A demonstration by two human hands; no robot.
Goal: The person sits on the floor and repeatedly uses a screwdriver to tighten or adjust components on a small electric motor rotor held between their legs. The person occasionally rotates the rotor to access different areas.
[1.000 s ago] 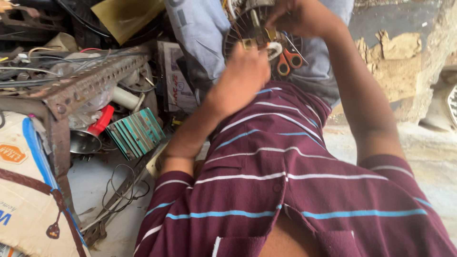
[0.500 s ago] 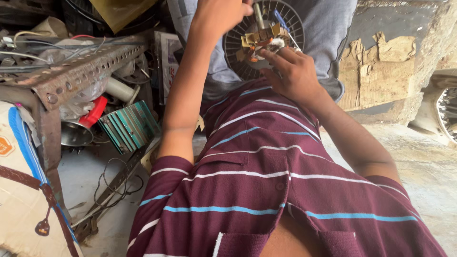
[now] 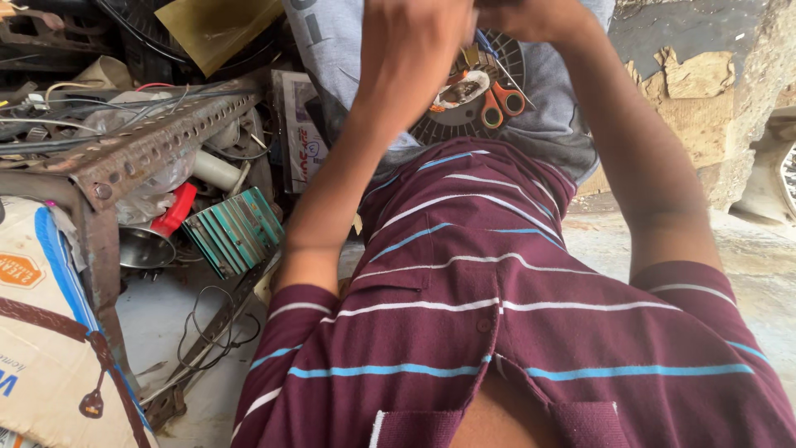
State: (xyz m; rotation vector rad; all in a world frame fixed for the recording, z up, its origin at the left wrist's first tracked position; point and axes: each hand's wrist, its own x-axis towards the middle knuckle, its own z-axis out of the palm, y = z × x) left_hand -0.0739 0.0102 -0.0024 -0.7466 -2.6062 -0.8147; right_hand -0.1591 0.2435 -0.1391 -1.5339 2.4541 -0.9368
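Hovering together at the frame's top: left hand (image 3: 414, 41) and right hand (image 3: 531, 17), grips unreadable, above round black fan motor (image 3: 464, 116) on lap; orange-handled scissors (image 3: 497, 104) lie on it.

We find ourselves in a cluttered repair workshop. A rusty perforated angle-iron rack (image 3: 141, 149) carries tangled wires (image 3: 75, 112), and beside it lie a green finned metal part (image 3: 236, 232), a steel bowl (image 3: 145, 247) and loose cables (image 3: 207, 332) on the dusty floor (image 3: 157, 315). Orange-handled scissors (image 3: 497, 104) rest on a round fan motor (image 3: 473, 124) before a crumbling plaster wall (image 3: 713, 91).
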